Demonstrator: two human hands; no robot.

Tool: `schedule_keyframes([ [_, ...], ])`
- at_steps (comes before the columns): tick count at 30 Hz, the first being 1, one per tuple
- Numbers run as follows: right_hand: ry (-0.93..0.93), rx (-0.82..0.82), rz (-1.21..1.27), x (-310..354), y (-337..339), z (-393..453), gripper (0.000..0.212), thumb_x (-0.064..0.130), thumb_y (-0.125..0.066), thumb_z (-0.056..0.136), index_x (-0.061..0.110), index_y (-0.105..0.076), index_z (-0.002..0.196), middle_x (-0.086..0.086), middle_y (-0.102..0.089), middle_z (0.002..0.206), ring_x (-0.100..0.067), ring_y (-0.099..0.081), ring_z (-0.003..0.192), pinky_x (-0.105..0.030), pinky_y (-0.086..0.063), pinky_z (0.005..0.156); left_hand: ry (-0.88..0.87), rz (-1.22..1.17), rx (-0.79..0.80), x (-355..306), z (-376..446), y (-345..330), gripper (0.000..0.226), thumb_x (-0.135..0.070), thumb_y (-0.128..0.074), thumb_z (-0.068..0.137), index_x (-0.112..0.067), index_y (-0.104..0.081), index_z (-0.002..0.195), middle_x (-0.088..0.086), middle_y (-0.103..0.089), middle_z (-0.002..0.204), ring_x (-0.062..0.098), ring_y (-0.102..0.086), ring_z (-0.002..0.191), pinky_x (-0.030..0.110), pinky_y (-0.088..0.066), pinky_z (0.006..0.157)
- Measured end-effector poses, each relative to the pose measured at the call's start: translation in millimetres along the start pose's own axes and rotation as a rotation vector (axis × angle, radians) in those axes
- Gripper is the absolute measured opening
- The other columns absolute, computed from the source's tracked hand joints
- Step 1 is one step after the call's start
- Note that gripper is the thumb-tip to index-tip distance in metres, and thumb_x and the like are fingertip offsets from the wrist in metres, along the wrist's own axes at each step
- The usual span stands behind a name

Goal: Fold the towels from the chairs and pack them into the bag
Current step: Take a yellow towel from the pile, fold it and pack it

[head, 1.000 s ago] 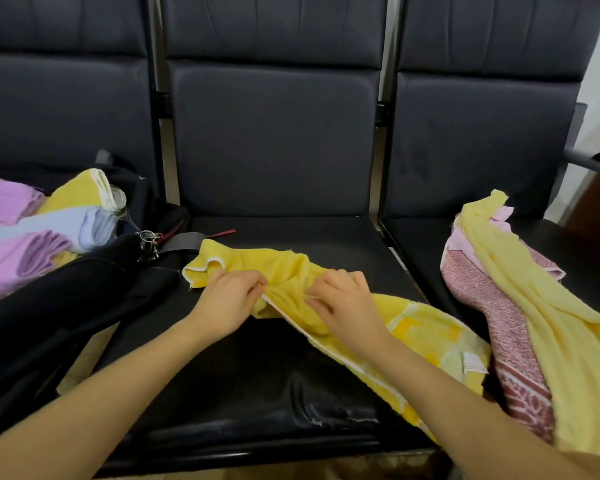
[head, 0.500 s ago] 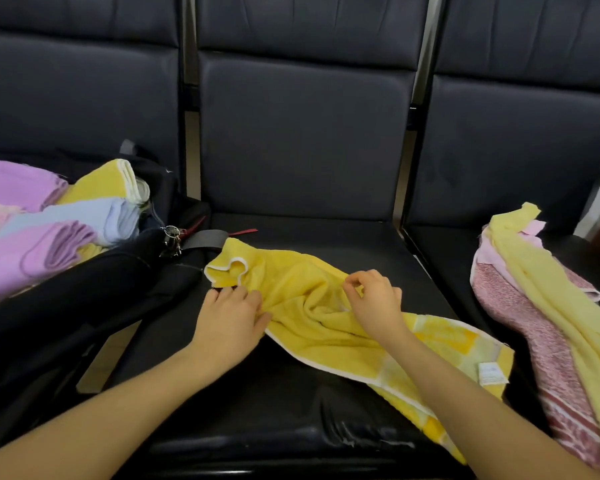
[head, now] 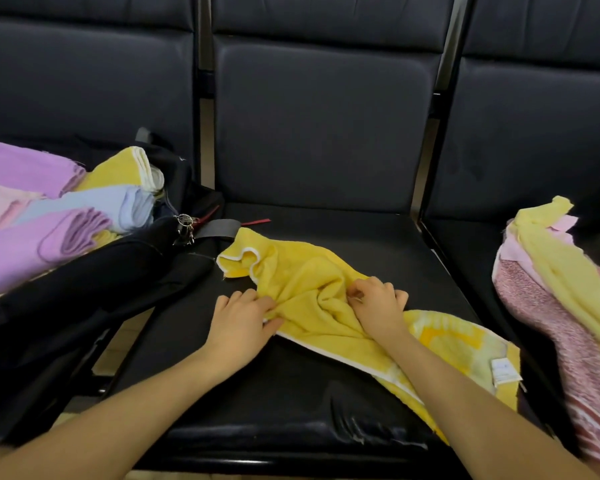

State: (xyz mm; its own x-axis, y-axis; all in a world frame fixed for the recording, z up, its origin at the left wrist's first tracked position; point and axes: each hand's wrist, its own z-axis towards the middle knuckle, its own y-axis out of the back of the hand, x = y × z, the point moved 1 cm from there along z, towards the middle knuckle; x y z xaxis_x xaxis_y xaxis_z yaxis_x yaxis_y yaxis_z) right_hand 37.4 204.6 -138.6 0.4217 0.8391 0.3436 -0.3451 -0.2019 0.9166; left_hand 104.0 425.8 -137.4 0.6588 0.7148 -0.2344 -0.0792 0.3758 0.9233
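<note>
Both hands are down on the yellow towel (head: 312, 289), which lies rumpled across the middle chair seat (head: 326, 403), one curled white-edged corner pointing toward the bag and the far end with its white label (head: 504, 372) trailing off toward the right. The left hand (head: 241, 323) sits at the towel's near white edge, fingers bent, thumb and fingertips pinching the hem. The right hand (head: 378, 306) is just beside it, fingers curled and bunching a fold of the yellow cloth.

On the left chair sits the black bag (head: 84, 299), open, with folded towels stacked in it: purple (head: 32, 251), light blue (head: 118, 202), another yellow one (head: 125, 168), and pink at the frame's edge. A metal key ring (head: 185, 225) hangs at the bag's strap.

Over on the right chair, a loose heap waits: a pale yellow towel (head: 568, 278) draped over a pink patterned towel (head: 555, 327).
</note>
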Motion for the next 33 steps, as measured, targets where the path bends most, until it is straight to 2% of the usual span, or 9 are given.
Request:
schedule_keyframes([
  [5,0.16,-0.243,-0.08,2,9,-5,0.026,0.027,-0.051,0.093,0.021,-0.068,0.075,0.006,-0.062,0.074,-0.015,-0.055,0.067,-0.028,-0.011,0.069,0.015,-0.01,0.039,-3,3,7,0.024,-0.037,-0.048,0.097,-0.024,-0.061,0.113,-0.007,-0.039,0.096,0.018,-0.047,0.102,0.028,-0.024,0.08],
  [7,0.179,-0.39,-0.026,3,18,-5,0.024,0.022,-0.052,0.085,0.02,-0.064,0.064,0.006,-0.056,0.059,-0.016,-0.051,0.052,-0.028,-0.013,0.067,-0.036,-0.026,-0.062,-2,9,18,0.014,-0.029,-0.061,0.09,-0.018,-0.066,0.098,-0.002,-0.045,0.09,0.025,-0.055,0.09,0.032,-0.029,0.074],
  [9,0.18,-0.491,0.056,3,29,-2,0.019,0.017,-0.055,0.082,0.02,-0.064,0.066,0.007,-0.057,0.061,-0.016,-0.052,0.054,-0.028,-0.019,0.07,-0.098,0.007,-0.196,2,21,30,0.011,-0.024,-0.071,0.082,-0.013,-0.067,0.081,0.003,-0.052,0.075,0.029,-0.06,0.066,0.033,-0.032,0.062],
  [14,0.233,-0.671,0.22,14,62,3,0.01,0.015,-0.062,0.084,0.018,-0.069,0.077,0.005,-0.06,0.079,-0.014,-0.054,0.074,-0.025,-0.019,0.078,0.005,-0.091,-0.224,6,34,69,0.022,-0.032,-0.056,0.094,-0.014,-0.069,0.09,0.001,-0.061,0.07,0.026,-0.061,0.074,0.032,-0.034,0.068],
  [19,0.101,-0.533,0.631,29,96,-1,0.01,0.018,-0.056,0.094,0.024,-0.061,0.087,0.013,-0.06,0.078,-0.012,-0.057,0.081,-0.04,-0.04,0.091,0.066,-0.139,-0.341,5,41,91,0.02,-0.028,-0.054,0.096,-0.017,-0.069,0.101,0.003,-0.069,0.077,0.027,-0.063,0.077,0.031,-0.037,0.065],
  [22,0.067,-0.48,0.834,32,112,-4,0.009,0.021,-0.054,0.096,0.018,-0.062,0.093,0.006,-0.063,0.082,-0.015,-0.062,0.083,-0.025,-0.051,0.076,0.177,-0.323,-0.254,7,46,94,0.014,-0.029,-0.053,0.096,-0.023,-0.065,0.098,-0.001,-0.069,0.081,0.021,-0.064,0.082,0.037,-0.05,0.074],
  [27,0.016,-0.499,1.027,30,122,-6,0.011,0.014,-0.054,0.096,0.022,-0.058,0.102,-0.007,-0.06,0.073,-0.012,-0.057,0.068,-0.015,-0.047,0.063,0.312,-0.795,-0.218,5,51,93,0.007,-0.014,-0.06,0.091,-0.017,-0.066,0.09,0.003,-0.071,0.08,0.016,-0.069,0.08,0.042,-0.054,0.087],
  [30,-0.004,-0.476,1.133,28,125,-6,0.019,0.01,-0.054,0.095,0.024,-0.065,0.096,-0.004,-0.065,0.08,-0.012,-0.06,0.074,-0.023,-0.05,0.072,0.362,-0.993,-0.266,-3,51,97,0.012,-0.007,-0.064,0.086,-0.017,-0.068,0.089,0.003,-0.071,0.086,0.014,-0.067,0.085,0.032,-0.053,0.087],
  [33,0.002,-0.412,1.205,31,127,-8,0.024,0.005,-0.055,0.093,0.023,-0.069,0.098,0.002,-0.069,0.094,-0.008,-0.064,0.089,-0.021,-0.05,0.079,0.318,-1.03,-0.303,-13,52,102,0.017,-0.003,-0.065,0.085,-0.018,-0.069,0.091,0.001,-0.07,0.087,0.01,-0.064,0.084,0.015,-0.049,0.072],
])
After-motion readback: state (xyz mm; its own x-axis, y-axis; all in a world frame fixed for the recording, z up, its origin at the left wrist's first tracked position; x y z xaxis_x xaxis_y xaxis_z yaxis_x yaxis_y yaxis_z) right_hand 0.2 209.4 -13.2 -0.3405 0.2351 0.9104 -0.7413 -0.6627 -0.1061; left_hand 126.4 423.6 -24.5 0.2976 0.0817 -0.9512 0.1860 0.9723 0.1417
